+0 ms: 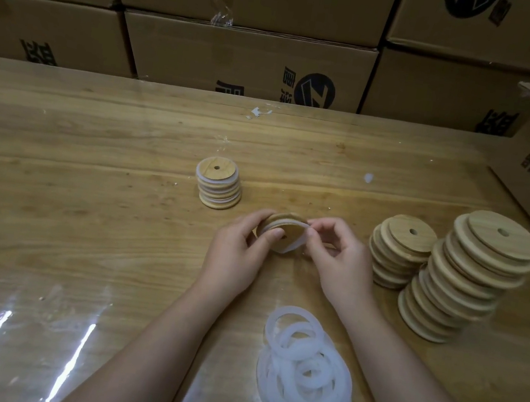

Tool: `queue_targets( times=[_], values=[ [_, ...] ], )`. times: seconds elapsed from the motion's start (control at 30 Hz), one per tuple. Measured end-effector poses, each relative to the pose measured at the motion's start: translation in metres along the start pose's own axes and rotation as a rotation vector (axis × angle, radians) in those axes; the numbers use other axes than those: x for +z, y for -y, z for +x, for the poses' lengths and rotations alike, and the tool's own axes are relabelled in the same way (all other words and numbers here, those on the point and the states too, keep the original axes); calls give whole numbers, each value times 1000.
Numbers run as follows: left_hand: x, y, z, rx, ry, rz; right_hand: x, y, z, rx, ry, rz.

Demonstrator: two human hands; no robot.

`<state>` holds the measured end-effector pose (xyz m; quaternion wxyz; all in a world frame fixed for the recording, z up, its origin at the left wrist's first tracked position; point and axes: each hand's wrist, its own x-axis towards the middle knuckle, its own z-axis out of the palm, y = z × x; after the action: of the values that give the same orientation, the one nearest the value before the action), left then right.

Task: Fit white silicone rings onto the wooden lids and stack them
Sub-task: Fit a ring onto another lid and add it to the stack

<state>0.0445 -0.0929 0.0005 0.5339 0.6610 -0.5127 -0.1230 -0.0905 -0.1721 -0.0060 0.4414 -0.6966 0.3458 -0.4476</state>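
Wooden lid (287,232), white ring (298,243), in fingers (312,234)

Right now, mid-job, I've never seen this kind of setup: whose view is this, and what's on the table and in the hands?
There is no machine: this is one picture from a camera worn on a person's head, looking down at bare hands. The left hand holds a wooden lid; the right hand pinches a white silicone ring partly stretched around it. On the table: a stack of ringed lids beyond the hands, a low stack of bare lids and a taller stack on the right, loose rings nearest the camera. Cardboard boxes stand behind.
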Motion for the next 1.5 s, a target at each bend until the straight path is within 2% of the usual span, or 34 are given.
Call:
queue_targets(
  times=[0.27, 0.47, 0.73, 0.83, 0.93, 1.07, 1.3, 1.5],
  values=[
    [1, -2, 0, -78, 0, -115, 1, -1, 0, 12, -10, 19],
    [-1, 2, 2, -181, -12, -242, 2, 0, 1, 20, 85, 24],
    [-2, -2, 3, -209, 10, -352, 0, 0, 0, 59, 117, 29],
    [-1, -2, 1, -181, -12, -255, 0, 0, 0, 25, 89, 6],
    [-1, -4, -2, -40, -54, -52, 0, 0, 0, -43, 39, -19],
    [-1, -6, -3, 97, -33, 18, 1, -1, -1, -128, 17, -43],
    [-2, -6, -3, 102, -43, 49, 2, -1, 0, -186, -40, -53],
    [-2, -7, -3, 119, -48, 77, 3, -2, -1, -156, -47, -49]
  ],
)
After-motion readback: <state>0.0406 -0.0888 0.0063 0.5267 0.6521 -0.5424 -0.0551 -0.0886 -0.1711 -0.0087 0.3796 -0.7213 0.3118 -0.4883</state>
